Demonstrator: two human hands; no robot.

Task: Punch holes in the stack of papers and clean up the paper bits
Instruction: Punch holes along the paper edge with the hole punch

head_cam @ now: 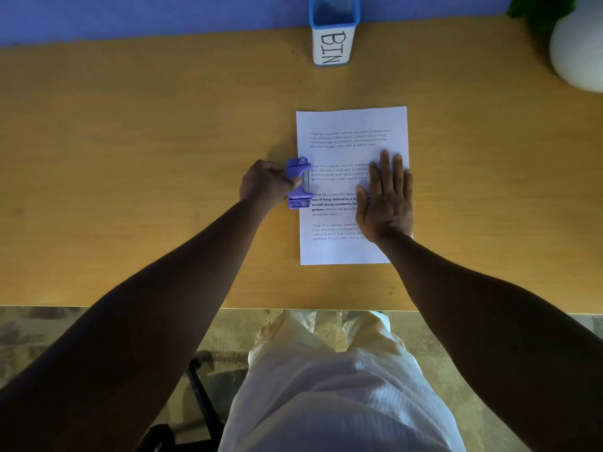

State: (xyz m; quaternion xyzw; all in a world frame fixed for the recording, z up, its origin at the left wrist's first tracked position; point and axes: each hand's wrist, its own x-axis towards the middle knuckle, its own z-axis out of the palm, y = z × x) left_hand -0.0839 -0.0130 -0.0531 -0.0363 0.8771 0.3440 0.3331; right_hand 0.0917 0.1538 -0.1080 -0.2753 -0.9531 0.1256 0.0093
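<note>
A stack of white printed papers (346, 125) lies on the wooden table, a little right of centre. A purple two-hole punch (298, 183) sits at the middle of the stack's left edge, its mouth over the paper's margin. My left hand (266, 185) grips the punch from the left, thumb on its handle. My right hand (386, 197) lies flat, fingers spread, on the right half of the stack. No paper bits are visible on the table.
A blue and white container labelled BIN (333, 31) stands at the table's far edge, behind the papers. A white round pot with a green plant (577, 50) is at the far right. The table's near edge (130, 305) runs above my lap.
</note>
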